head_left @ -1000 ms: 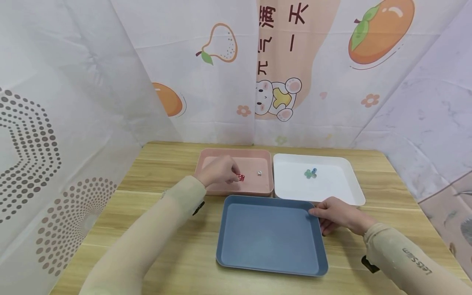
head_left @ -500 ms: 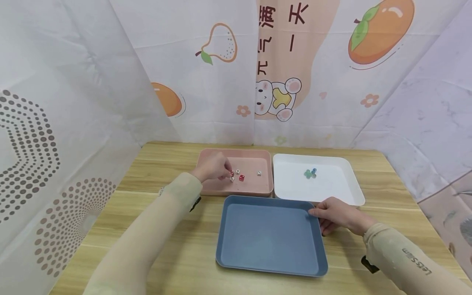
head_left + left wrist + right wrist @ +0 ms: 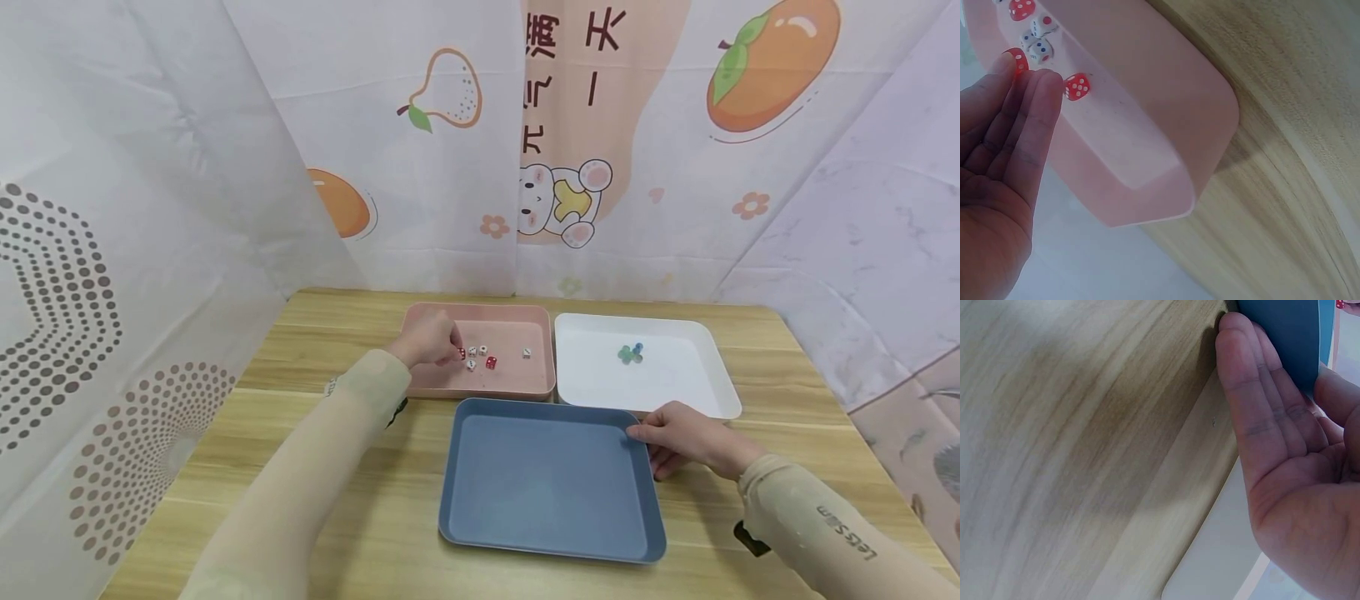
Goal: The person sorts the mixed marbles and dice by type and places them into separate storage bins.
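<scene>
My left hand [image 3: 431,337] is over the left part of the pink tray [image 3: 525,387]. In the left wrist view its thumb and fingers pinch a red die [image 3: 1020,61], while another red die [image 3: 1077,87] lies on the tray floor just past the fingertips. Several white dice [image 3: 1041,50] and a red die [image 3: 491,362] lie close by, to the right of the hand in the head view. A lone white die [image 3: 527,353] sits farther right. My right hand [image 3: 686,435] grips the far right corner of a blue tray [image 3: 555,483], thumb on the rim and fingers along the outer wall.
A white tray [image 3: 690,375] stands right of the pink one, with small green and blue glassy pieces [image 3: 630,353] on it. All three trays rest close together on a wooden table [image 3: 360,517]. A printed curtain [image 3: 420,183] hangs behind the table's far edge.
My left hand has moved left within the pink tray, away from the red die near its middle, uncovering several white dice. The right hand and the blue tray have stayed put.
</scene>
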{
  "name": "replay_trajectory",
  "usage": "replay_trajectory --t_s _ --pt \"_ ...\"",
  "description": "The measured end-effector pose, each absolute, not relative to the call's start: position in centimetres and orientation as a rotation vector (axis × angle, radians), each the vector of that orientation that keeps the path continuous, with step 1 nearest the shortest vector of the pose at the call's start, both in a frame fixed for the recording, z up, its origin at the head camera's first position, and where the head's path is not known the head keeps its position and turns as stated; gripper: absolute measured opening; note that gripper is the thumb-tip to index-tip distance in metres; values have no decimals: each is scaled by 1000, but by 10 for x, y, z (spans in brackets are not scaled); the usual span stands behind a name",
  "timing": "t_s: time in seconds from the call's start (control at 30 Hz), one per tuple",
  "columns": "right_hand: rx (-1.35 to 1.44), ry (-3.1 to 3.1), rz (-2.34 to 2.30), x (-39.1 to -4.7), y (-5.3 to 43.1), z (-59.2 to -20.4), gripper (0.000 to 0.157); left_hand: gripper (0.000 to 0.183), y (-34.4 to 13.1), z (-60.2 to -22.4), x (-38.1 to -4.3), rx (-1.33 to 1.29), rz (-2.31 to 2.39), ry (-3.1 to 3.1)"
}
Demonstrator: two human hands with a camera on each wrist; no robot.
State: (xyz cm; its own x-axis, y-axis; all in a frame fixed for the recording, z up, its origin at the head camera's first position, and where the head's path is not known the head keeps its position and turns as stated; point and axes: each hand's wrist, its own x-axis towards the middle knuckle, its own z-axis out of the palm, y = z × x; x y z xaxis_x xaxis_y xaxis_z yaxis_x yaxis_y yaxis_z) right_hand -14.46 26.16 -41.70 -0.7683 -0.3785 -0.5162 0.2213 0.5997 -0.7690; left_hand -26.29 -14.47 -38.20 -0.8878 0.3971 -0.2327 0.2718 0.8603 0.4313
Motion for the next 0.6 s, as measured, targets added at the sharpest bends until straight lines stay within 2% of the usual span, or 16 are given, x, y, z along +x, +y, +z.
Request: replay_trajectory --t_s 0.6 --pt "-117 2178 -1135 -145 262 -418 34 8 -140 -388 -261 385 513 2722"
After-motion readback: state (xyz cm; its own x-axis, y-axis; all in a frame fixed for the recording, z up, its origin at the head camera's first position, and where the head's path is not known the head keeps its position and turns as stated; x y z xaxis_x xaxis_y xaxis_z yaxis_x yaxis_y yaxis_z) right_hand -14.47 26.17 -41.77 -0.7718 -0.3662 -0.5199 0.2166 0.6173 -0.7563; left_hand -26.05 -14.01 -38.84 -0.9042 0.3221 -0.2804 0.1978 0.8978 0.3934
